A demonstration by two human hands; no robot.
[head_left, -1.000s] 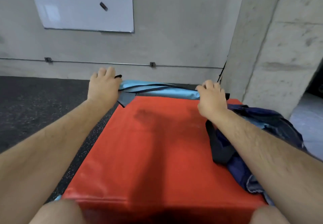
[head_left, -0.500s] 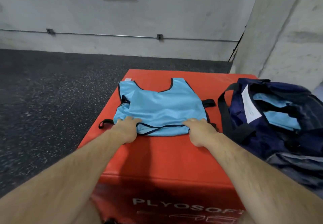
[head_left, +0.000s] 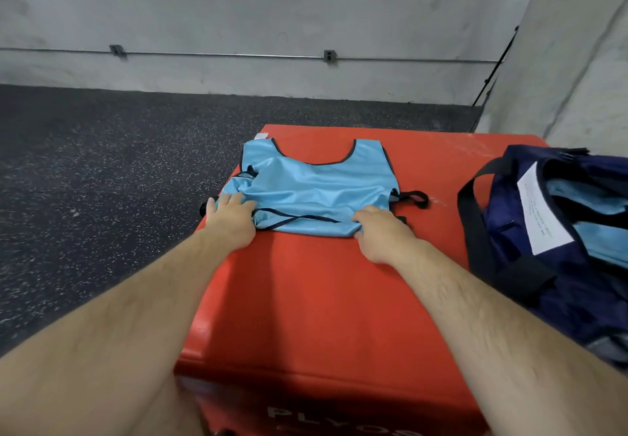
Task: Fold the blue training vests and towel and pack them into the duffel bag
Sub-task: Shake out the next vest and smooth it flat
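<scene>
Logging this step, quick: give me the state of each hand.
Left hand: open, fingers spread flat on the blue vest.
Right hand: closed, pinching the vest's near hem.

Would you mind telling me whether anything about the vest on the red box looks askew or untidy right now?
Yes. The blue vest is bunched and wrinkled on its left side by the left hand, and that side hangs over the red box edge. A black strap loop sticks out loose on the right.
</scene>
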